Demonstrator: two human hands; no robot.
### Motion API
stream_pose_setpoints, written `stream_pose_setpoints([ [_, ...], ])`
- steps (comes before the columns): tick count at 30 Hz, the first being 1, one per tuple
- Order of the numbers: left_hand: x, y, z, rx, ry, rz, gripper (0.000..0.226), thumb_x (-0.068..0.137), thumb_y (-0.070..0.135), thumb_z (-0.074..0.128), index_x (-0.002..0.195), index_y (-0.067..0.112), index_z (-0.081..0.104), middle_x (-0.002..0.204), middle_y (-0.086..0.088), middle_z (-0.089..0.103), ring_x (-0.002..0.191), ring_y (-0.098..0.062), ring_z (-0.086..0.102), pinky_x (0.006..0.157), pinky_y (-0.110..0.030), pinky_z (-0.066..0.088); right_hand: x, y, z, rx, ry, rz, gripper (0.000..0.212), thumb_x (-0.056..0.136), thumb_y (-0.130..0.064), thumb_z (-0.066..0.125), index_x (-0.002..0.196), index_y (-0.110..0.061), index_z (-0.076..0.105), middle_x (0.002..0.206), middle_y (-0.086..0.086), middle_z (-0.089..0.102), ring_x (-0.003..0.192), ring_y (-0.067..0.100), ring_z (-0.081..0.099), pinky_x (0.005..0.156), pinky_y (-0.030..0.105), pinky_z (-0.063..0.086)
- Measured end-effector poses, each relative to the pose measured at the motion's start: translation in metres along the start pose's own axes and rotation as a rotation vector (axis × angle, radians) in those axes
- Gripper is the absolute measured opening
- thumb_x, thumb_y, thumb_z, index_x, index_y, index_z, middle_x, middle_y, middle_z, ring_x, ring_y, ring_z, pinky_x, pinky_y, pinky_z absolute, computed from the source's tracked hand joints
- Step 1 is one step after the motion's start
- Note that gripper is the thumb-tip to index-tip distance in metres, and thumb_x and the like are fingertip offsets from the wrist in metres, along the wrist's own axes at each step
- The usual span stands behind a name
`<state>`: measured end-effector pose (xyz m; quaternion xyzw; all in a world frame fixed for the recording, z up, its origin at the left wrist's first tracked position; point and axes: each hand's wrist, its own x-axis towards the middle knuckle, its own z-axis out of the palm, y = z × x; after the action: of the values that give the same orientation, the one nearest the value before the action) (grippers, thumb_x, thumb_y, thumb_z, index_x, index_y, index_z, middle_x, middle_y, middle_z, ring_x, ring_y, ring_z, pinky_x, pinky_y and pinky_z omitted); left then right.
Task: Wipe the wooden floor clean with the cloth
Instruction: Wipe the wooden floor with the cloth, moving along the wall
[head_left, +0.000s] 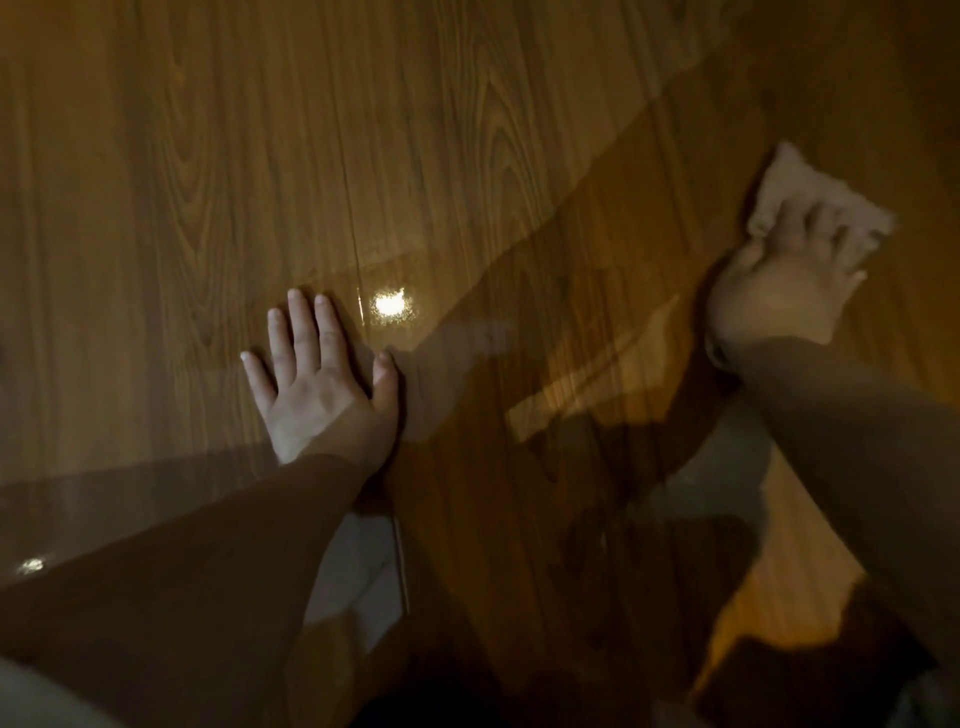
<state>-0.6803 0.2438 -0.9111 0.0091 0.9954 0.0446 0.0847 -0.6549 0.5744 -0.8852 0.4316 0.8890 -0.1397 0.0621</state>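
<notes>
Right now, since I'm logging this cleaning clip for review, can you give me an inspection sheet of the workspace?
Surface: wooden floor, glossy, with a bright light glare.
Job's things: pale cloth on the floor at the right, blurred.
Clutter: nothing seen.
Grippers: left hand rests flat on the floor, fingers straight; right hand presses the cloth with spread fingers.
Cables: nothing seen.
Surroundings: dim light; dark sleeves on both arms.

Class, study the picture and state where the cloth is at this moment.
In the head view the cloth lies on the wooden floor at the upper right, under the right hand, well apart from the left hand.
</notes>
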Motion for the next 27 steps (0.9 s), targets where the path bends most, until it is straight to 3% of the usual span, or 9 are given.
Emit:
stream_pose_setpoints([
  [2, 0.000, 0.001, -0.001, -0.002, -0.011, 0.000, 0.081, 0.086, 0.060, 0.011, 0.154, 0.017, 0.005, 0.162, -0.001, -0.003, 0.148, -0.018, -0.007, 0.119, -0.047, -0.007, -0.014, -0.019, 0.010, -0.043, -0.005, -0.050, 0.056, 0.103, -0.027, 0.023, 0.155, -0.010, 0.012, 0.162, 0.014, 0.004, 0.149, 0.035, -0.003, 0.120, 0.050, -0.001],
  [5, 0.000, 0.000, -0.003, -0.004, -0.008, 0.003, 0.080, 0.087, 0.058, 0.013, 0.154, 0.016, 0.006, 0.162, -0.002, -0.001, 0.149, -0.019, -0.006, 0.119, -0.047, -0.007, -0.061, -0.052, 0.041, -0.097, -0.022, -0.573, 0.059, 0.097, -0.021, -0.003, 0.152, 0.000, 0.006, 0.159, 0.025, 0.003, 0.147, 0.043, 0.000, 0.118, 0.054, 0.003],
  [9, 0.001, 0.000, -0.001, 0.012, 0.008, -0.006, 0.079, 0.087, 0.057, 0.016, 0.154, 0.016, 0.009, 0.162, -0.002, 0.002, 0.149, -0.020, -0.003, 0.119, -0.047, -0.005, -0.073, -0.053, 0.043, -0.203, -0.200, -1.144, 0.056, 0.099, -0.034, 0.027, 0.154, -0.027, 0.018, 0.163, -0.003, 0.009, 0.150, 0.023, -0.001, 0.118, 0.046, -0.004],
  [11, 0.002, 0.000, 0.000, 0.012, 0.004, -0.008, 0.079, 0.086, 0.056, 0.017, 0.154, 0.018, 0.009, 0.163, -0.002, 0.002, 0.149, -0.020, -0.003, 0.119, -0.047, -0.005, -0.043, -0.026, 0.033, -0.242, -0.140, -1.071, 0.058, 0.097, -0.035, 0.033, 0.153, -0.030, 0.020, 0.162, -0.004, 0.011, 0.150, 0.025, -0.002, 0.115, 0.053, -0.005],
  [16, -0.002, 0.008, -0.006, 0.026, -0.011, -0.004, 0.075, 0.088, 0.051, 0.019, 0.154, 0.016, 0.011, 0.162, -0.007, 0.001, 0.149, -0.024, -0.003, 0.119, -0.047, -0.004, 0.019, 0.059, -0.012, -0.091, -0.018, -0.131, 0.060, 0.100, -0.035, 0.029, 0.156, -0.024, 0.010, 0.164, 0.001, 0.001, 0.149, 0.028, -0.007, 0.118, 0.054, -0.006],
  [18, -0.006, 0.016, -0.009, 0.056, -0.025, 0.012, 0.068, 0.095, 0.047, 0.022, 0.154, 0.014, 0.012, 0.162, -0.008, 0.000, 0.149, -0.023, -0.003, 0.119, -0.046, -0.003, 0.018, 0.065, -0.013, -0.022, -0.008, -0.061, 0.059, 0.101, -0.034, 0.027, 0.156, -0.022, 0.010, 0.164, 0.003, 0.002, 0.149, 0.027, -0.005, 0.119, 0.052, -0.004],
  [23, -0.007, 0.064, -0.014, -0.055, 0.029, 0.009, 0.058, 0.102, 0.032, 0.035, 0.154, 0.014, 0.016, 0.162, -0.006, 0.003, 0.149, -0.022, -0.001, 0.119, -0.047, -0.002, -0.042, 0.038, 0.022, -0.079, -0.200, -0.911, 0.058, 0.100, -0.035, 0.027, 0.156, -0.024, 0.013, 0.161, 0.005, 0.017, 0.148, 0.028, 0.012, 0.118, 0.042, 0.006],
  [25, 0.001, 0.112, -0.005, -0.096, 0.014, 0.126, 0.059, 0.101, 0.035, 0.033, 0.154, 0.016, 0.014, 0.162, -0.003, 0.002, 0.149, -0.020, -0.001, 0.118, -0.046, -0.003, -0.061, 0.038, 0.030, -0.156, -0.117, -1.055, 0.059, 0.096, -0.031, 0.029, 0.154, -0.027, 0.018, 0.162, -0.001, 0.013, 0.150, 0.026, 0.005, 0.117, 0.045, -0.004],
  [27, 0.003, 0.154, 0.008, -0.108, -0.009, 0.156, 0.063, 0.099, 0.044, 0.027, 0.155, 0.020, 0.010, 0.162, 0.000, 0.000, 0.149, -0.019, -0.004, 0.118, -0.047, -0.006, -0.052, 0.057, 0.022, -0.063, -0.129, -1.114, 0.055, 0.095, -0.027, 0.033, 0.150, -0.027, 0.028, 0.158, -0.001, 0.027, 0.148, 0.027, 0.017, 0.117, 0.051, 0.005],
])
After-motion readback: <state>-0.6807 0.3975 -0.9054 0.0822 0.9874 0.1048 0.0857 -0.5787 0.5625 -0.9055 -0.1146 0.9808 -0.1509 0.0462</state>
